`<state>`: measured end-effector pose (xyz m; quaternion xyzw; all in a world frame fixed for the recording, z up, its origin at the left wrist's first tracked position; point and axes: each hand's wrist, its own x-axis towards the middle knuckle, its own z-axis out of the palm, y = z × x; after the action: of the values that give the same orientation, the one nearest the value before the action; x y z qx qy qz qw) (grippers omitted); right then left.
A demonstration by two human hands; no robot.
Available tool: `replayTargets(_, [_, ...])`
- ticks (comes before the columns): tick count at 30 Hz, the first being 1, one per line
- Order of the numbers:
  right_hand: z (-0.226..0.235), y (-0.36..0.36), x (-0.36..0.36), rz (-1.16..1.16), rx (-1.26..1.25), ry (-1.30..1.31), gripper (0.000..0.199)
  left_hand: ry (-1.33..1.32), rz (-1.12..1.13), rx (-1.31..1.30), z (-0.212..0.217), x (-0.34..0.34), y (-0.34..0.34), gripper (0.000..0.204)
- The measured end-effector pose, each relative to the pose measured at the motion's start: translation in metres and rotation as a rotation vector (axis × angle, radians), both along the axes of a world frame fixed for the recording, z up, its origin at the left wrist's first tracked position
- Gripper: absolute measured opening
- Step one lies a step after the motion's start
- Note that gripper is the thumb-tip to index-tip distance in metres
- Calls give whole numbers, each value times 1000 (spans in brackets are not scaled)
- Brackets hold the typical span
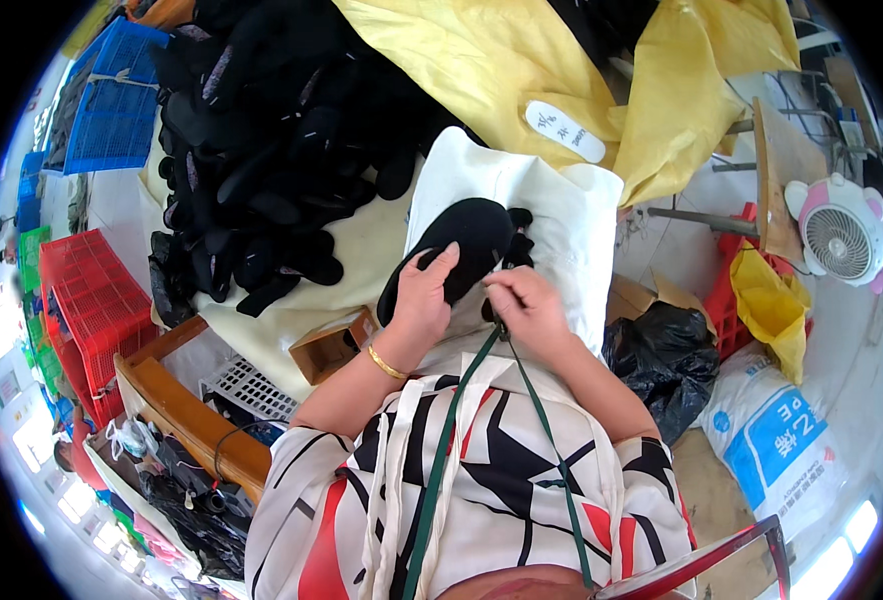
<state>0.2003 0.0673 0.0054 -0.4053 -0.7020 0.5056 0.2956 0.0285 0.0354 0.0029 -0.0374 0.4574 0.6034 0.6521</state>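
A black cloth shoe (476, 240) lies tilted over a white cloth (571, 250) in front of me. My left hand (426, 295) is closed on its near left edge, thumb on top. Just right of it, my right hand (526, 305) is closed in a pinch. A dark green cord (453, 430) runs up from my chest to that hand. What the right fingers hold is too small and hidden to make out. Small black pieces (519, 240) rest on the white cloth beside the shoe.
A large heap of black shoes (271, 130) covers the far left. Beyond the cloth lies yellow sheeting (491, 60) with a white insole-shaped piece (564, 131). Red crates (96, 310), a cardboard box (331, 345) and a wooden drawer (191, 400) stand left; a black bag (664, 365) and fan (841, 232) right.
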Motion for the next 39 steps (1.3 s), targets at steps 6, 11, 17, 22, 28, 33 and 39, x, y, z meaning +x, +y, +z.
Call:
replayTargets(6, [-6,-4,50,-278,-499,279,19,106,0,-66,-6,-2,4,27])
replayTargets(11, [-17,-9,58,-389,-613,278,15,103,-10,-82,-1,2,13,28])
replayTargets(17, [-3,8,14,-239,-720,152,13,168,-53,-98,-12,2,11,26])
replayTargets(22, [2,19,-11,-112,-641,4,12,182,-54,-105,-14,2,12,22])
replayTargets(28, [-3,22,-13,-105,-605,-20,13,183,-66,-100,-8,1,14,19])
replayTargets(33, [-7,21,-12,-99,-562,-35,13,187,-61,-99,-7,2,14,19])
replayTargets(39, [-4,22,-12,-99,-567,-39,13,168,-58,-84,-8,2,13,18])
